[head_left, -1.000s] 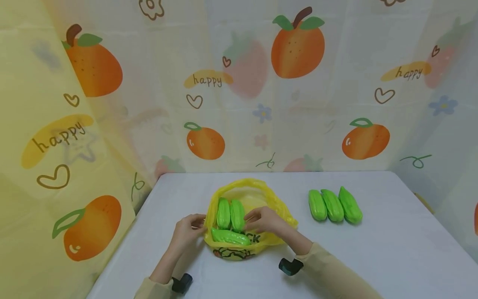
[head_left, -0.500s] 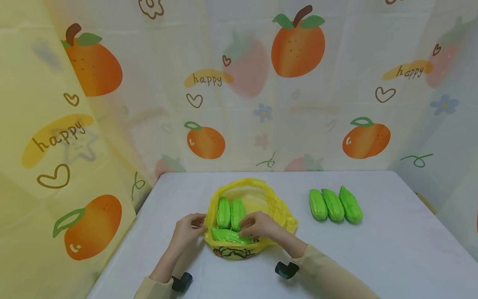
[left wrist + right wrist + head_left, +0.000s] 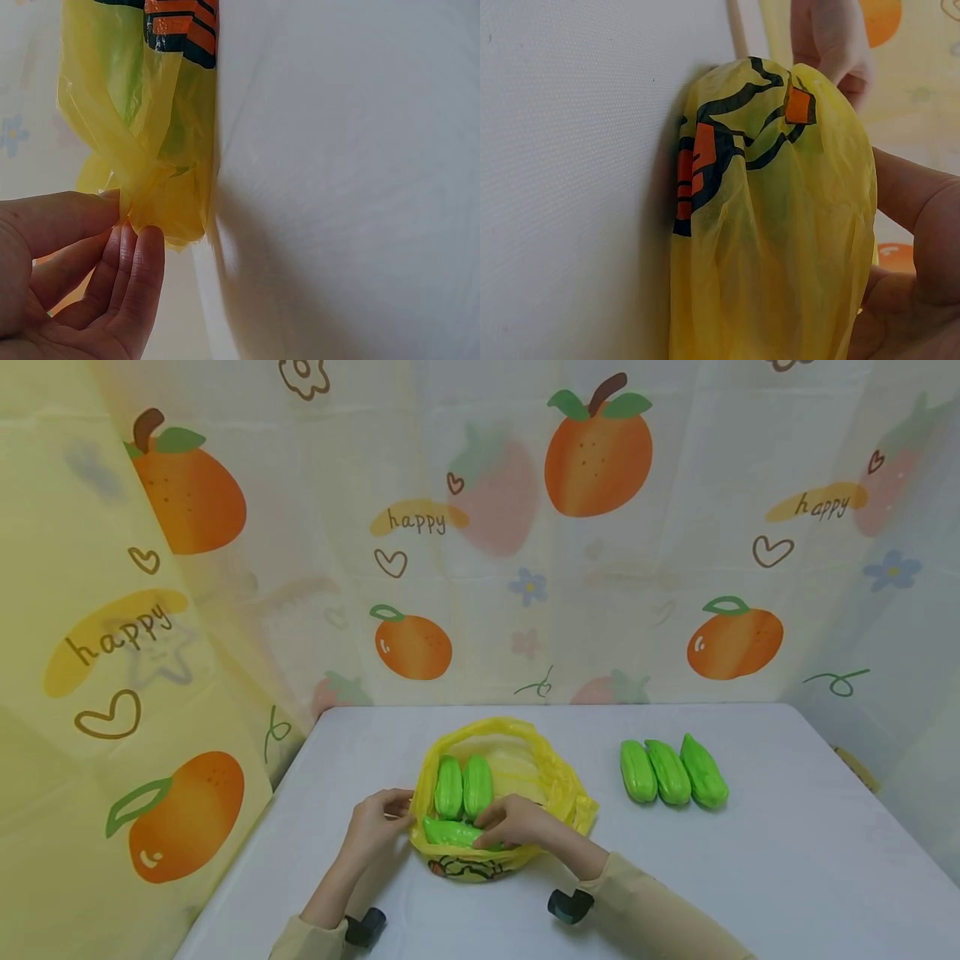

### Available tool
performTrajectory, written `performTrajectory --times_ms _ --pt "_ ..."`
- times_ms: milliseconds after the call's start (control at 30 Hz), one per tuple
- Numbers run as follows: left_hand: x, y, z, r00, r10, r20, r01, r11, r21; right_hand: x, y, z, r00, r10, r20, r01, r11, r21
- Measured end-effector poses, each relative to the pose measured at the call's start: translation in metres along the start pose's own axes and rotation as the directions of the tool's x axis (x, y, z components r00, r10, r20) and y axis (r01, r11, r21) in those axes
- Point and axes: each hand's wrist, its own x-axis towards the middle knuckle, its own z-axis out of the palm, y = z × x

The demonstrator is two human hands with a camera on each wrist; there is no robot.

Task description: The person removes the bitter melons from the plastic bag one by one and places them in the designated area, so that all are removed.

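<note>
A yellow plastic bag [image 3: 558, 760] with a printed cartoon stands spread open on the table. In it, two glossy green cucumber-like vegetables [image 3: 449, 789] lie side by side, and a third green vegetable [image 3: 448, 832] lies crosswise at the front. My left hand [image 3: 381, 822] is at the bag's left side; in the left wrist view its thumb and fingers pinch the yellow film. My right hand [image 3: 517, 822] reaches inside and holds the crosswise vegetable near its right end, covering that end. From the right wrist camera, the bag wall hides those fingertips.
Three more green vegetables [image 3: 671, 774] lie in a row on the white table [image 3: 750, 860], right of the bag. A fruit-printed curtain [image 3: 495, 635] stands along the table's back edge. Black wrist cameras [image 3: 572, 906] sit near both sleeves.
My right hand has moved left and slightly toward me, from beside the right upright vegetable onto the crosswise one. My left hand stays at the bag. The three vegetables outside have not moved.
</note>
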Motion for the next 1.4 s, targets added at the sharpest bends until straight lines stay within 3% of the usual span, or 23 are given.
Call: performTrajectory --times_ms 233,767,1400 --pt "0.000 0.000 0.000 1.000 0.000 0.000 0.000 1.000 -0.012 -0.002 -0.004 0.001 1.000 -0.017 0.009 0.018 0.999 -0.044" --pt "-0.001 0.003 -0.001 1.000 0.001 -0.002 -0.001 1.000 -0.011 -0.005 -0.003 -0.006 1.000 -0.007 0.018 0.007 1.000 -0.018" --pt "0.000 0.006 -0.001 1.000 -0.004 0.012 0.004 1.000 -0.002 -0.021 -0.004 -0.037 0.999 0.024 -0.046 -0.020 0.997 0.072"
